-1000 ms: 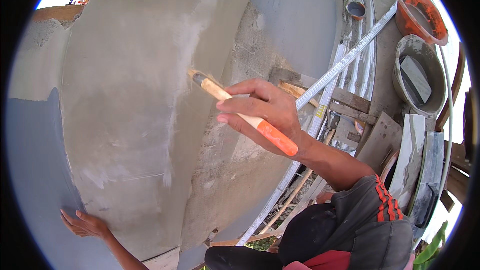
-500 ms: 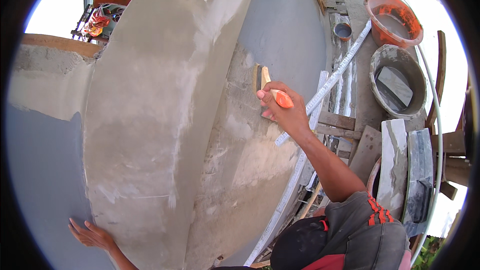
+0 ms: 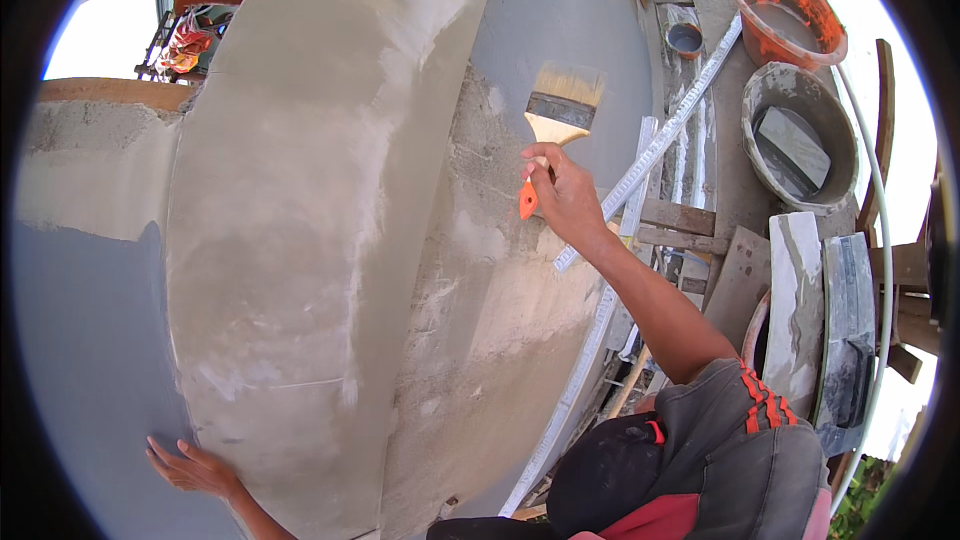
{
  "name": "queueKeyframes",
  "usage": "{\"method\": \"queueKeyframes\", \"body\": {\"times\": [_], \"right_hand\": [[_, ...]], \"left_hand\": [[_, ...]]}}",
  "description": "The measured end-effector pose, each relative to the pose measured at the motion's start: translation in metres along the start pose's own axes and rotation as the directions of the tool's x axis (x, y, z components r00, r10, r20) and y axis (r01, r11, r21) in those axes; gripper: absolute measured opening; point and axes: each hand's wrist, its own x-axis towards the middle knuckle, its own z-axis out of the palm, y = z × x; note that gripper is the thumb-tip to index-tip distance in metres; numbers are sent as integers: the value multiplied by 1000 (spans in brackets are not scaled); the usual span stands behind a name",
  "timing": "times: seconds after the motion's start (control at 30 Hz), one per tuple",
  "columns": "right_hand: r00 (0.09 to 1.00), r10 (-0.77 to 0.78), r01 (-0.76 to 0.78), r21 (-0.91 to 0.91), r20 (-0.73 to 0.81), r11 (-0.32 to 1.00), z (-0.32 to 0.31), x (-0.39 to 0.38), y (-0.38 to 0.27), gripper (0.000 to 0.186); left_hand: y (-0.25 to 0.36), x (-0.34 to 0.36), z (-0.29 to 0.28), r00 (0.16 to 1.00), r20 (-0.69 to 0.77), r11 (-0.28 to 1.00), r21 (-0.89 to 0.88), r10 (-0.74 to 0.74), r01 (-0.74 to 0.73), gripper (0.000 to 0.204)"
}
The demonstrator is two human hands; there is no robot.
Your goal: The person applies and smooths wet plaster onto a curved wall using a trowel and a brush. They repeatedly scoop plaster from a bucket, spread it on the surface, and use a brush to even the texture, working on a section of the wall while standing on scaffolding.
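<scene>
Grey plastered wall (image 3: 300, 240), bright daylight, orange basin (image 3: 790, 10), mortar tub (image 3: 800, 140), wooden planks (image 3: 690, 220)

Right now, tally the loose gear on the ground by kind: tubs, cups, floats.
Tubs: 2, the orange tub and the grey tub
Small cups: 1, the grey cup
Plastering floats: 2, the pale float and the dark float
Total: 5

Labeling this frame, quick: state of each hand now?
Left hand: open, fingers spread flat against the grey wall.
Right hand: closed around the handle of the flat paintbrush, bristles up.
</scene>
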Motion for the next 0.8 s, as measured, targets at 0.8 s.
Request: {"method": "queueKeyframes", "body": {"times": [0.8], "right_hand": [[933,254,-355,537,256,765,77,108,69,48]], "left_hand": [[-19,-5,8,1000,26,997,76,7,-9,74]]}}
